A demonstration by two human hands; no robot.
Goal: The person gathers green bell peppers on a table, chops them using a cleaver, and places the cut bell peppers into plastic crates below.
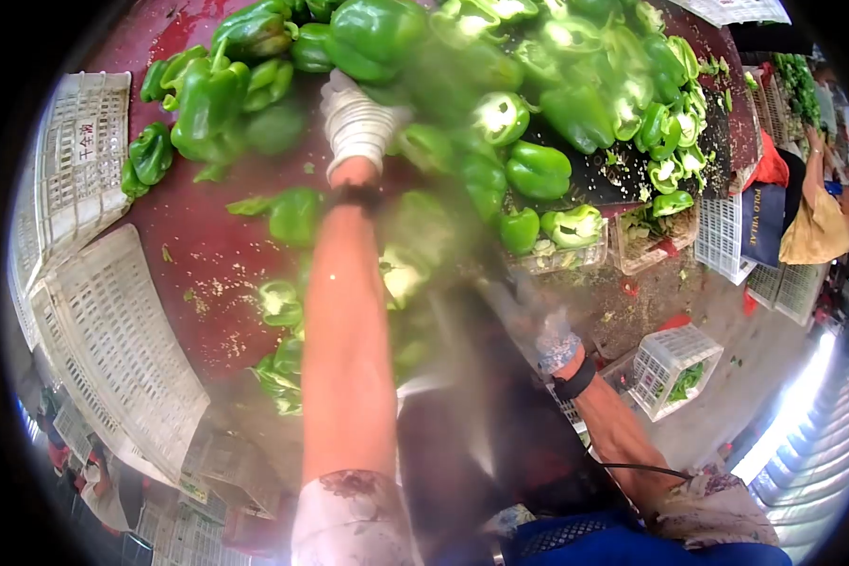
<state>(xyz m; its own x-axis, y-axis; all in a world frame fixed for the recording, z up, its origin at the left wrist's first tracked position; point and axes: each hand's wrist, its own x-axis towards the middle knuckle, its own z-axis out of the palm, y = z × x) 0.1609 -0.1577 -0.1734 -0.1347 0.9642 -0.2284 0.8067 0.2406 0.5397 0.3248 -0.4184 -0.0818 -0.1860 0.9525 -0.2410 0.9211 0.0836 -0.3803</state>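
Observation:
My left hand, in a white glove, reaches far across the red table. Its bent fingers are closed against the underside of a large whole green bell pepper, though a smear on the view partly hides them. My right hand, gloved and with a dark band at the wrist, is low on the right beyond the table's near edge. Motion smears its fingers, and I cannot make out anything in them. Whole peppers lie left of my left hand. Cut pepper halves with pale cores are heaped on its right.
White plastic crates lean along the left side of the red table. Seeds and scraps litter its surface. A small crate with green pieces stands on the floor at right. Another person is at the far right.

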